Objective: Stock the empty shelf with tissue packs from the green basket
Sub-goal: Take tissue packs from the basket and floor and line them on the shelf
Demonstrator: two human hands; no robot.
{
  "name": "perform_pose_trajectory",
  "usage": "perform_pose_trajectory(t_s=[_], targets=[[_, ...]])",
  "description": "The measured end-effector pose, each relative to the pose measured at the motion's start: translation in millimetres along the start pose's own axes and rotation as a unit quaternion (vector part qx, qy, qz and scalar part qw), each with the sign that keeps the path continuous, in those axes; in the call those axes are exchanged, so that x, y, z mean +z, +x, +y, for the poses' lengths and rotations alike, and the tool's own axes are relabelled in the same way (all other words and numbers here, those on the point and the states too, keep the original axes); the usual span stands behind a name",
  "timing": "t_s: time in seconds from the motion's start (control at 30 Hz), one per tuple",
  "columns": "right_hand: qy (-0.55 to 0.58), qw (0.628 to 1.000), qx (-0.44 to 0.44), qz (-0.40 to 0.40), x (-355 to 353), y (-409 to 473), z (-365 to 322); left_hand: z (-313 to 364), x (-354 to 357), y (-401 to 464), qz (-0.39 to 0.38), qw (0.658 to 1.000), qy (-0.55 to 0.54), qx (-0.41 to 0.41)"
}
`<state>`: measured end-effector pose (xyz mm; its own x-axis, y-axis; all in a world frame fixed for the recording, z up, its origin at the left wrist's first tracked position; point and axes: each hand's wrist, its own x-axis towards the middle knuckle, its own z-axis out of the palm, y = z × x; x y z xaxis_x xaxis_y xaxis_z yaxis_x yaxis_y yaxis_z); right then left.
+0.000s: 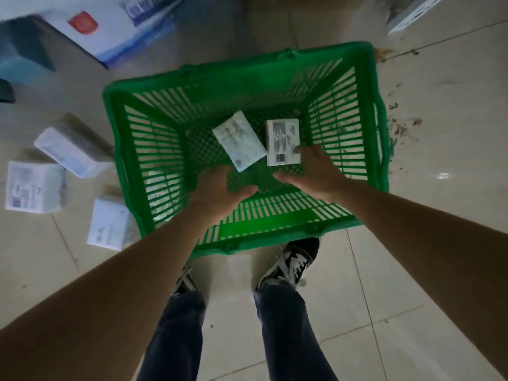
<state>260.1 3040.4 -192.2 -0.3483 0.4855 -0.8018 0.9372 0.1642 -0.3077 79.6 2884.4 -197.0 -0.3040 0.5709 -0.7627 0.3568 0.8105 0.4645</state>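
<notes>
A green slatted basket (354,127) stands on the tiled floor in front of my feet. Two white tissue packs lie on its bottom: one tilted pack (238,141) and one upright pack (282,142) to its right. Both my hands are inside the basket. My left hand (220,189) hovers just below the tilted pack, fingers apart, holding nothing. My right hand (313,170) is spread open, its fingertips touching the lower right corner of the right pack. No shelf is in view.
Three more white tissue packs (70,152) (34,187) (110,225) lie on the floor left of the basket. A white and blue box (110,31) lies at the top left. Dirt specks mark the tiles (404,127) right of the basket.
</notes>
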Motion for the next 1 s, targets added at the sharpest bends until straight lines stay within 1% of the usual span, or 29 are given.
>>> perform_pose_trajectory(t_s=[0.1,0.2,0.27,0.33,0.4,0.47,0.57,0.7,0.83,0.93,1.0], targets=[[0.049,0.998,0.006,0.027,7.6,41.1,7.8,-9.8,21.7,30.8,0.022,0.996,-0.076,-0.036],[0.091,0.995,0.005,0.043,15.1,72.9,11.5,-19.2,34.7,61.1,0.033,0.985,-0.144,-0.088],[0.122,0.991,0.007,0.061,20.5,90.3,13.0,-24.6,37.0,80.3,0.053,0.977,-0.17,-0.119],[0.17,0.982,0.023,0.08,25.5,104.2,13.9,-28.6,37.4,96.9,0.054,0.969,-0.195,-0.142],[0.213,0.973,0.044,0.082,30.2,116.9,14.7,-31.6,39.6,109.4,0.05,0.966,-0.203,-0.152],[0.246,0.965,0.06,0.073,33.6,128.3,15.7,-32.8,46.1,116.4,0.055,0.964,-0.215,-0.148],[0.266,0.957,0.075,0.09,34.2,139.8,17.0,-30.3,58.4,120.4,0.068,0.958,-0.246,-0.134],[0.274,0.953,0.084,0.095,28.7,145.2,23.9,-30.9,69.4,122.1,0.118,0.953,-0.256,-0.112],[0.296,0.947,0.098,0.082,28.3,143.7,24.8,-23.6,74.6,117.9,0.142,0.93,-0.327,-0.083],[0.301,0.945,0.111,0.063,33.7,139.1,25.6,-20.9,70.1,112.3,0.13,0.925,-0.345,-0.09],[0.296,0.948,0.106,0.053,37.7,135.9,24.9,-22.5,64.0,110.6,0.107,0.933,-0.332,-0.087]])
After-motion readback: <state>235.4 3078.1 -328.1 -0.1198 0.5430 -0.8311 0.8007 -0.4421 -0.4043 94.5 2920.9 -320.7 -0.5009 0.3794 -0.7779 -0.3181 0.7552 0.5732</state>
